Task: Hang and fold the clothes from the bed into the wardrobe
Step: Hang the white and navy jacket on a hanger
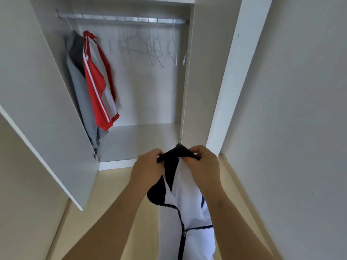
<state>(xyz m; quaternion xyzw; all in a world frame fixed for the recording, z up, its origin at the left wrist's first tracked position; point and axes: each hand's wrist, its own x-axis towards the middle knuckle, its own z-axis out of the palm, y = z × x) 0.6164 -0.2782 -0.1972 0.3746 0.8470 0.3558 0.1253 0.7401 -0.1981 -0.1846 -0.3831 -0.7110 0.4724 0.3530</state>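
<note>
The wardrobe (150, 94) stands open straight ahead. Its left door (37, 109) swings out toward the person, with its lower corner over the wooden floor (112, 194). The right door (238, 72) shows edge-on, close to the grey wall (300, 109), so the way in is a narrow lane between the two doors. On the rail (122, 18), a grey and black garment (78, 91) and a red and white jacket (95, 87) with white stripes down the sleeve hang together at the far left. A cluster of bare wire hangers (148, 47) takes up the middle and right of the rail, and below them there is open room down to the wardrobe base. The white jacket (187, 203) is held in front of the wardrobe, low and right of centre, above the floor. The left hand (146, 171) and right hand (204, 166) each pinch its dark navy collar (176, 154) with curled fingers, close together. The body hangs down between the forearms, and its navy zipper (181, 218) is partly open.
</note>
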